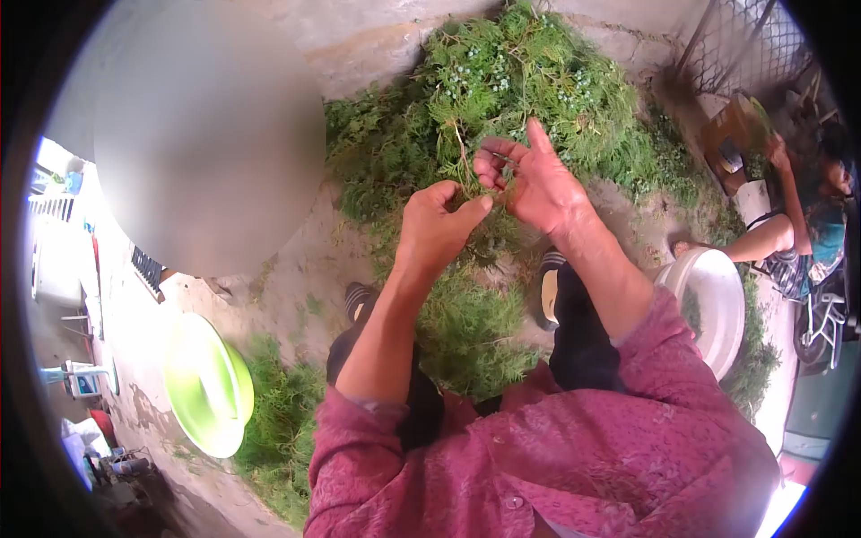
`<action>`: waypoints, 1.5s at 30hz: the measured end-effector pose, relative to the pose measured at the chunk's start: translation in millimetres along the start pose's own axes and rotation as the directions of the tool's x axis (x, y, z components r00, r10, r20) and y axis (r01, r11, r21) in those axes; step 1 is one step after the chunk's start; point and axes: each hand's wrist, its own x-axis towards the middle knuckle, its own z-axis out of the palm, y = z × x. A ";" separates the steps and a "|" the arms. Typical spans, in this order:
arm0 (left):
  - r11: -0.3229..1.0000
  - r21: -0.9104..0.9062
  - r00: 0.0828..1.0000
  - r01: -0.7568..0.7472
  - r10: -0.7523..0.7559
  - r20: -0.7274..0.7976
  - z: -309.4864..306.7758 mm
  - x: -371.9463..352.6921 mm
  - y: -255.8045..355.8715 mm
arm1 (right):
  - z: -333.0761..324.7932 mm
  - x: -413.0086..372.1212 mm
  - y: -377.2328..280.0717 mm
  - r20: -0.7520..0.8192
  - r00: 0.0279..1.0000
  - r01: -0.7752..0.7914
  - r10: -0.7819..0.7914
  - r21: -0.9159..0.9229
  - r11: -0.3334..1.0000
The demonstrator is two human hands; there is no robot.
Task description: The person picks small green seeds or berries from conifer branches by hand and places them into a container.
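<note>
My left hand (441,229) pinches a thin green sprig just below the big heap of cut evergreen branches (529,76), its thumb pointing right. Close beside it on the right, my right hand (534,184) is turned palm up, thumb stretched out and fingers loosely curled and apart, near the same sprig; nothing is seen held in it. Small pale blue-green berries dot the heap. More loose greenery (475,336) lies on the ground between my feet.
A lime-green basin (208,386) stands at the left beside more branches. At the right is a white tub (717,309). Another person (785,233) sits at the far right near a cardboard box (731,134). A large grey blurred round area covers the upper left.
</note>
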 end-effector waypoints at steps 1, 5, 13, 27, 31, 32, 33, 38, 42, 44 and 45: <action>0.999 0.050 1.000 0.003 -0.003 -0.005 5.0 0.3 3.1 | 1.3 -1.1 4.7 -0.044 0.998 0.036 -0.037 -0.038 0.999; 0.992 0.067 0.994 -0.107 0.109 -0.026 26.1 10.3 -10.1 | 5.5 -12.5 18.4 -0.028 0.998 -0.052 0.049 -0.150 0.987; 0.947 -0.321 0.999 0.028 -0.032 -0.007 22.5 10.7 -7.9 | -14.6 -20.0 9.8 0.163 0.986 -0.030 0.034 -0.026 0.999; 0.836 -0.521 0.981 0.172 -0.192 0.016 -4.9 9.1 -3.8 | -20.9 -21.8 -30.0 -0.004 0.979 0.185 -0.202 -0.386 0.904; 0.643 -0.746 0.966 0.173 -0.260 0.000 -13.1 22.8 -21.6 | -13.6 -27.4 -30.9 0.068 0.986 0.163 -0.154 -0.148 0.976; 0.617 -0.769 0.968 0.169 -0.251 0.012 -14.8 25.9 -28.9 | -15.3 -26.0 -28.8 0.156 0.983 0.122 -0.096 -0.172 0.977; 0.590 -0.790 0.970 0.166 -0.240 0.024 -15.9 27.1 -31.6 | -14.7 -25.4 -27.9 0.240 0.970 0.086 -0.036 -0.199 0.976; 0.524 -0.836 0.964 0.162 -0.264 0.021 -18.3 27.6 -32.3 | -4.6 -39.0 -25.4 0.322 0.941 0.062 0.103 -0.463 0.884; 0.529 -0.833 0.980 0.165 -0.186 0.076 -23.5 28.1 -39.1 | -15.0 -21.8 -11.7 0.124 0.989 0.009 0.077 -0.573 0.819; 0.534 -0.831 0.982 0.155 -0.178 0.068 -22.2 29.2 -42.2 | -19.0 -15.7 -7.6 0.065 0.996 -0.005 0.059 -0.626 0.780; 0.538 -0.831 0.983 0.143 -0.172 0.058 -21.3 29.0 -40.7 | -15.2 -16.6 -7.7 0.068 0.996 -0.003 0.058 -0.628 0.778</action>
